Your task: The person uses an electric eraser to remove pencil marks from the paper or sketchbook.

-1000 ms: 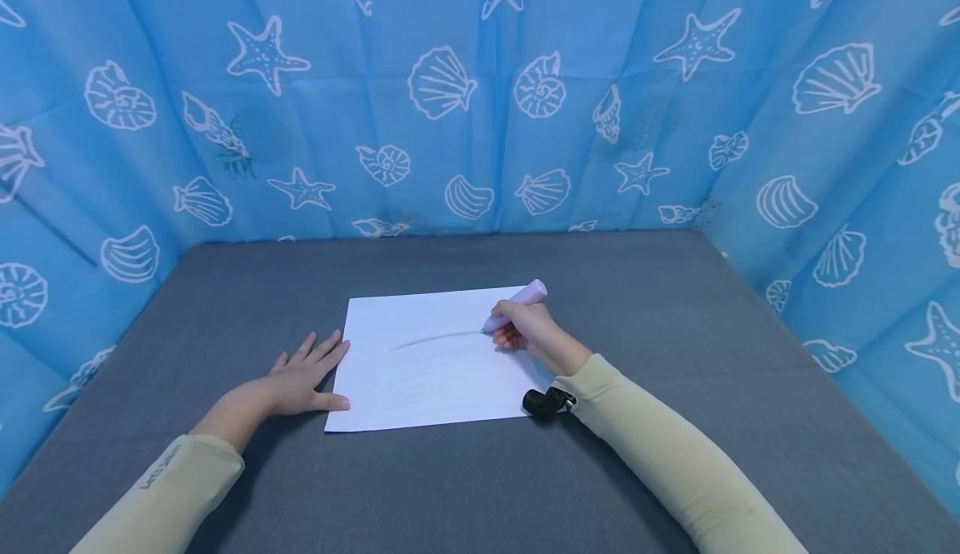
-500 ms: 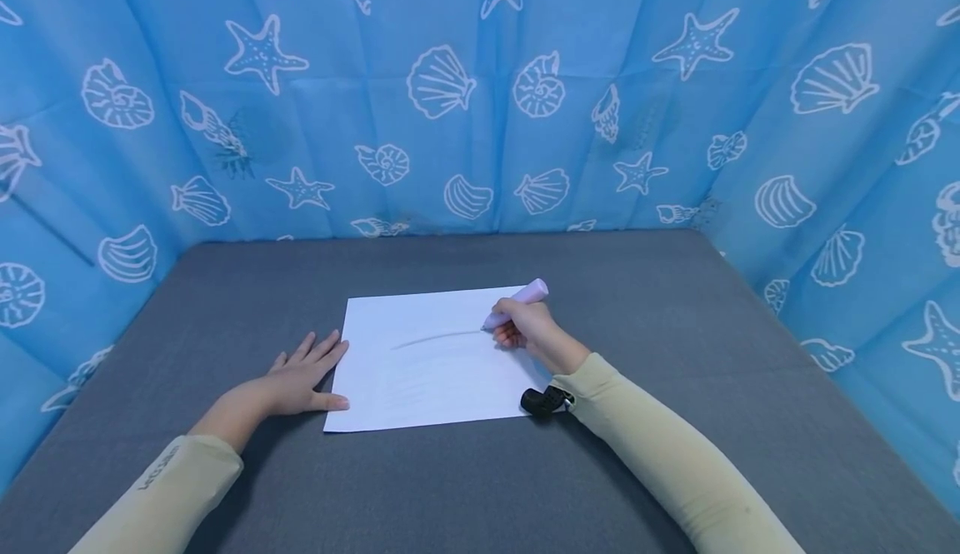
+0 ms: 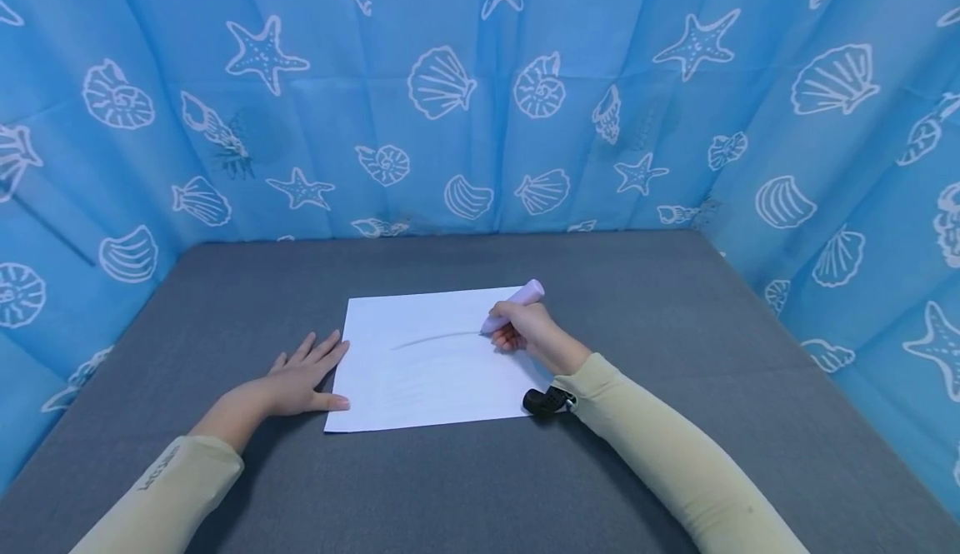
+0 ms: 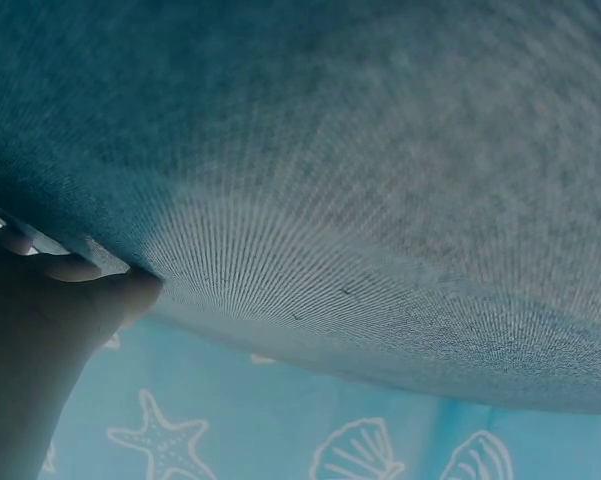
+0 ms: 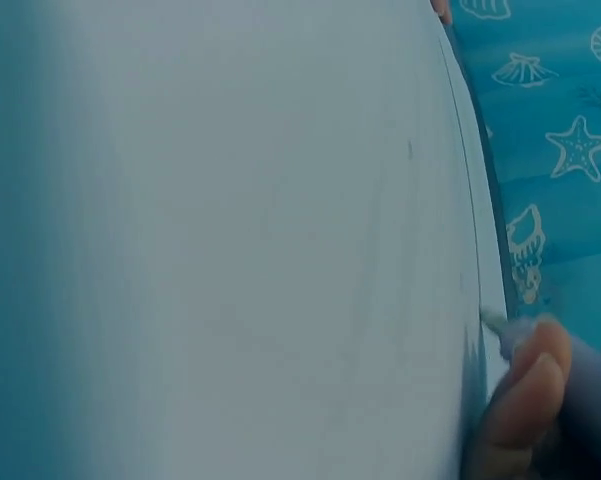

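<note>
Poking beyond the right hand gripping it, 1 lilac pen meets paper; left hand lies spread.

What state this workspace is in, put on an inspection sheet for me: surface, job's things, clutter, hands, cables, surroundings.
Surface: grey table, apparently cloth-covered.
Job's things: white sheet bearing a thin curved line; lilac pen, tip at the line's right end. Fainter marks lower on the sheet, too dim to make out.
Clutter: nothing seen.
Left hand: fingers spread, at the sheet's left edge.
Right hand: grips the pen; black wrist-worn item at the cuff.
Cables: nothing seen.
Surroundings: blue curtain with white shells and starfish, behind and at both sides.
</note>
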Tool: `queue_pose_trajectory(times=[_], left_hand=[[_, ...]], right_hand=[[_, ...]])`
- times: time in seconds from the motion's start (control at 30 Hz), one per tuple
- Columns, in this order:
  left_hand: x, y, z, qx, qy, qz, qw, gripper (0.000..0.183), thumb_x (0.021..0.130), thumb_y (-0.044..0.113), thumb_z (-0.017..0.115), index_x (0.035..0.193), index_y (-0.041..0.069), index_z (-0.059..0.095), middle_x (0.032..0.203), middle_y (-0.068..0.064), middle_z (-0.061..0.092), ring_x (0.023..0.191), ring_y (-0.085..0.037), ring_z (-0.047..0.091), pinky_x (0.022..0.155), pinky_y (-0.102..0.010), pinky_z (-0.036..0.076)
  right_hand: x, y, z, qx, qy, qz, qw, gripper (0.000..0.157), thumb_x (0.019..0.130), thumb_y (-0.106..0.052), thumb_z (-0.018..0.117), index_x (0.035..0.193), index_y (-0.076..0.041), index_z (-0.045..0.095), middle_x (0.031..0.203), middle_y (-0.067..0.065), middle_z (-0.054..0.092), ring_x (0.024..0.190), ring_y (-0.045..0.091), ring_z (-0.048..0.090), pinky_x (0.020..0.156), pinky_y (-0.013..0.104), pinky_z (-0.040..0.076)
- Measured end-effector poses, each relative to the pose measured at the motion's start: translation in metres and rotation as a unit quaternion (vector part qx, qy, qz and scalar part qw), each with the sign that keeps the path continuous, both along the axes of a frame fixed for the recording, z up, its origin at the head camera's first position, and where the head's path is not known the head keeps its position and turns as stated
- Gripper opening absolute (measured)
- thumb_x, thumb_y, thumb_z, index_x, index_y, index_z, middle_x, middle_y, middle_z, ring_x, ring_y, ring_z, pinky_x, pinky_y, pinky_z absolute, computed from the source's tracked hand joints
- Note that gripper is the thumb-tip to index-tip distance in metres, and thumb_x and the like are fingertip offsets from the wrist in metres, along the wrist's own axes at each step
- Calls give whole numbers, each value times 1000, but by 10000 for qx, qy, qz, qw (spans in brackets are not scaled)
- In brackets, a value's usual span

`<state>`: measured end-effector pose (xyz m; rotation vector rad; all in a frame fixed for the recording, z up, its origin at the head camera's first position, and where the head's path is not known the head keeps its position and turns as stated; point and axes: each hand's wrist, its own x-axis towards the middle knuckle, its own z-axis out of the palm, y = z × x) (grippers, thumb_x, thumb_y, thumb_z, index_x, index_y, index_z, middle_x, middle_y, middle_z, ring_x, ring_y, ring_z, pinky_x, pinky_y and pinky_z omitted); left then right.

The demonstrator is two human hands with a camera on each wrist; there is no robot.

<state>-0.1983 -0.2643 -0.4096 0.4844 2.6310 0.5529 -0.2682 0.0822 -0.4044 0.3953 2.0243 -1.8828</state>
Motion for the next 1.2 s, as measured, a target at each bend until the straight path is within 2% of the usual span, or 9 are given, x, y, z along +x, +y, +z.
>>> queue_pose_trajectory(times=[0.33, 0.6, 0.83, 1.2], left_hand=[[1, 0, 1, -41, 23, 5, 10000, 106, 82, 62, 65, 153, -1, 19, 158, -28, 7, 140, -54, -5, 100, -77, -3], [1, 0, 1, -2, -14, -5, 10000, 106, 82, 63, 65, 153, -1, 19, 158, -27, 6, 140, -54, -7, 100, -76, -5], [2, 1, 1, -49, -37, 8, 10000, 105, 83, 61, 66, 153, -1, 18, 158, -27, 5, 140, -53, -7, 100, -76, -4], [0, 1, 2, -51, -21, -13, 10000, 105, 83, 60, 66, 153, -2, 19, 158, -28, 6, 140, -55, -6, 100, -77, -3]], right_hand=[[0, -1, 1, 3, -1, 84, 10000, 19, 89, -11, 58, 97, 6, 58, 62, 7, 56, 50, 11, 51, 49, 21, 45], [0, -1, -1, -48, 54, -29, 10000, 19, 88, -12, 59, 94, 7, 59, 59, 6, 56, 47, 10, 51, 47, 21, 45], [0, -2, 0, -31, -72, -63, 9999, 20, 89, -13, 60, 93, 7, 60, 57, 6, 56, 45, 10, 51, 46, 21, 45], [-2, -3, 0, -89, -48, -19, 9999, 20, 89, -12, 60, 96, 7, 59, 58, 7, 56, 46, 10, 51, 46, 21, 45]])
